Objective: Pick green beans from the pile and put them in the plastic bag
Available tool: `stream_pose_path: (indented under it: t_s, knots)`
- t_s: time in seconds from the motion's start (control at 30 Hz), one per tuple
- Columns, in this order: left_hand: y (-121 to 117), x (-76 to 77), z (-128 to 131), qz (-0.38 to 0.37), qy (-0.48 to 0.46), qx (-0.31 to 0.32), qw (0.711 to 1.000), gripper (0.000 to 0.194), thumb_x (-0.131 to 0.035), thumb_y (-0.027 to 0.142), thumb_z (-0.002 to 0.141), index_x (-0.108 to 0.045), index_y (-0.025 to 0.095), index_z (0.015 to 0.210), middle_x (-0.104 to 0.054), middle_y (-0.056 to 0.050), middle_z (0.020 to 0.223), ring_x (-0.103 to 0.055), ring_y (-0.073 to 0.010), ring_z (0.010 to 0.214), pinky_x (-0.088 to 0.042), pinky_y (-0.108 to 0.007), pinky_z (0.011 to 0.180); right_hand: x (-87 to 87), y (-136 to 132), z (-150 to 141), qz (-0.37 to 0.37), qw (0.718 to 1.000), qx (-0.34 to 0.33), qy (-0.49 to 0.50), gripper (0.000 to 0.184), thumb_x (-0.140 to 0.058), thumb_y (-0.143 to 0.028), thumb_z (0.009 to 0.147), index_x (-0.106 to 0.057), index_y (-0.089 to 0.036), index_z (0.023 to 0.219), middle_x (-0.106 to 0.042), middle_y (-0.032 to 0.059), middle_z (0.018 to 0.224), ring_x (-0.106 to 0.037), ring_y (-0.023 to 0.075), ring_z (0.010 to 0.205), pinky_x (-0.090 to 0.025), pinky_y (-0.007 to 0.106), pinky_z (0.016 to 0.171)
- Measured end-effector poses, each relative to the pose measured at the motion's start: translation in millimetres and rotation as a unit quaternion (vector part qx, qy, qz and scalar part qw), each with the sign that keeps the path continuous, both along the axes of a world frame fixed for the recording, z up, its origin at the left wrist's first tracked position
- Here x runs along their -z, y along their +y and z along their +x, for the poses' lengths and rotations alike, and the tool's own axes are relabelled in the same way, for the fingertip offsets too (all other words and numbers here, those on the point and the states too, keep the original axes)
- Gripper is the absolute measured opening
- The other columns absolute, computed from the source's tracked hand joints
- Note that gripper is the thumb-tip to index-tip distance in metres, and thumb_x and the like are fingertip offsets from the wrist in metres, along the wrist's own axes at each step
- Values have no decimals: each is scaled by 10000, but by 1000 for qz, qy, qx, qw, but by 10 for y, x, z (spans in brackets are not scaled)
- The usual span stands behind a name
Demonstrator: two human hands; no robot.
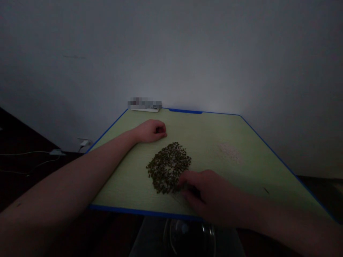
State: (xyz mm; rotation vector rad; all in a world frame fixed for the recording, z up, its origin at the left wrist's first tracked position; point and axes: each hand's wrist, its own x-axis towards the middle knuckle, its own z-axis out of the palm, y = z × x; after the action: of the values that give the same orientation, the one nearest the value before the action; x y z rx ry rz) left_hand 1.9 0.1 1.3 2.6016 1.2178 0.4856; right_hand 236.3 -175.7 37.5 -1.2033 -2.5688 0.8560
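Observation:
A flat heap of small dark-green beans [163, 167], with paler bits among them, lies on the light-green table [203, 135]. My right hand [198, 191] is at the heap's lower right edge, thumb and fingertips drawn together in a pinch. What sits between those fingertips is too small and dim to make out. Beyond the heap, my left hand [151, 131] rests on the tabletop with loosely curled fingers and nothing visible in it. To the right is a thin scatter of pale grains [229, 152], apart from both hands.
A white object [144, 108], blurred on top, stands at the table's far left corner by the wall. A clear round glass container [213, 237] is below the near edge. One thin dark mark [266, 190] shows at right. Cables and a plug [85, 144] are at left.

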Motion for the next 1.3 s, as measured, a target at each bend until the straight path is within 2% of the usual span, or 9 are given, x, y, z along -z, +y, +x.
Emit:
stream_pose_path:
  t_s: [0.17,0.27,0.33,0.53,0.67,0.83,0.93,1.07,1.3]
  knots:
    - [-3,-6,0,9,0,4,1000,244,-551,382,762,-621,149,777,-567,3,642,-464,-93,565,-322,-225,535,-78,76,233,-50,997,37,-55,175,-488,-135,758,-561,-217,895,-551,-50,558,-456,82,466,-240,207,438]
    - [-3,-2,-1,7,-1,5,1000,243,-549,382,764,-620,149,774,-561,6,631,-463,-92,561,-322,-224,533,-125,169,418,-67,993,36,-93,188,-506,-180,780,-564,-223,953,-547,-56,532,-448,89,462,-244,204,427]
    - [-3,0,-1,3,-2,5,1000,236,-551,376,762,-619,150,773,-559,7,628,-463,-91,557,-319,-224,529,-154,207,481,-70,991,28,-114,153,-514,-193,785,-592,-216,915,-562,-42,546,-462,92,476,-257,204,437]
    - [-5,-4,0,-4,-8,8,1000,231,-551,371,759,-614,149,769,-554,9,623,-457,-88,549,-321,-222,525,-154,86,239,-98,992,6,-80,175,-522,-206,794,-626,-216,934,-625,-11,629,-517,99,529,-288,198,469]
    - [0,0,-2,-5,-9,6,1000,245,-550,387,759,-610,150,769,-549,12,617,-450,-84,542,-319,-218,520,-102,31,104,-62,996,30,-54,143,-503,-189,788,-611,-206,880,-604,-15,612,-491,87,510,-267,202,470]
    - [-4,0,-2,-5,-5,1,1000,250,-544,391,760,-607,149,767,-558,10,628,-457,-86,552,-317,-216,521,-107,149,309,-57,990,77,-99,133,-507,-161,756,-577,-200,863,-567,-29,571,-471,90,480,-242,207,437]
    - [-8,-4,-4,-5,-5,5,1000,256,-537,395,765,-608,149,771,-561,6,631,-458,-89,557,-322,-221,531,-141,215,427,-62,988,67,-121,125,-527,-173,756,-577,-194,868,-576,-21,585,-481,96,498,-257,209,445]
    - [-5,-4,-7,0,-2,3,1000,253,-539,393,760,-607,149,766,-559,2,630,-455,-94,561,-318,-227,533,-167,228,435,-57,990,44,-124,118,-531,-196,774,-582,-198,880,-580,-17,595,-468,97,502,-255,213,455]
    - [-11,-16,3,-12,1,-3,1000,265,-542,403,759,-613,149,783,-570,-4,636,-461,-98,560,-323,-235,538,-131,243,416,-44,990,54,-125,119,-511,-175,780,-574,-195,880,-576,-20,576,-475,100,505,-259,216,455]
